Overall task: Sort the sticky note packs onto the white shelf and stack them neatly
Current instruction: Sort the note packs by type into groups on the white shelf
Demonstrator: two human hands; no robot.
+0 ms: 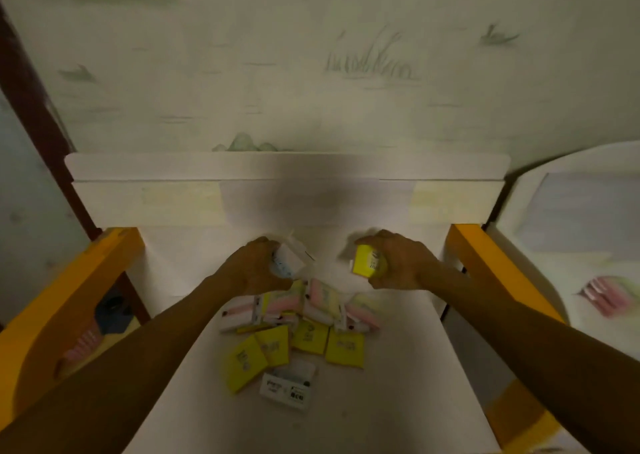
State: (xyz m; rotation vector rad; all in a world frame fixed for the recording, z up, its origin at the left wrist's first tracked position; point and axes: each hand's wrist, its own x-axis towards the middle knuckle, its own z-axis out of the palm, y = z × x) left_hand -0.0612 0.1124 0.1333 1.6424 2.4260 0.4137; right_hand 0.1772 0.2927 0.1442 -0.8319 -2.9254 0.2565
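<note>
Nearest us, the unsorted sticky note packs [294, 329] lie heaped on the white shelf [346, 415]. Beyond them we hold both forearms out, our left hand [258, 266] with fingers clamped on a white pack [289, 261], our right hand [391, 263] gripping a yellow pack [365, 261]. We judge each colour is bound for its own stack on the bare stretch behind.

You are in what looks like a child's room at home. The wallpaper [311, 55] in front of you carries soft drawn grass tufts, birds and small green hills. Below it stands a white shelf [287, 176] with orange side rails [485, 256], a piece of brightly coloured furniture. To your right sits a white rounded piece of furniture [571, 211], blurred, with something pink [602, 296] lying on it. A dark wooden frame [38, 107] runs up the left edge.
</note>
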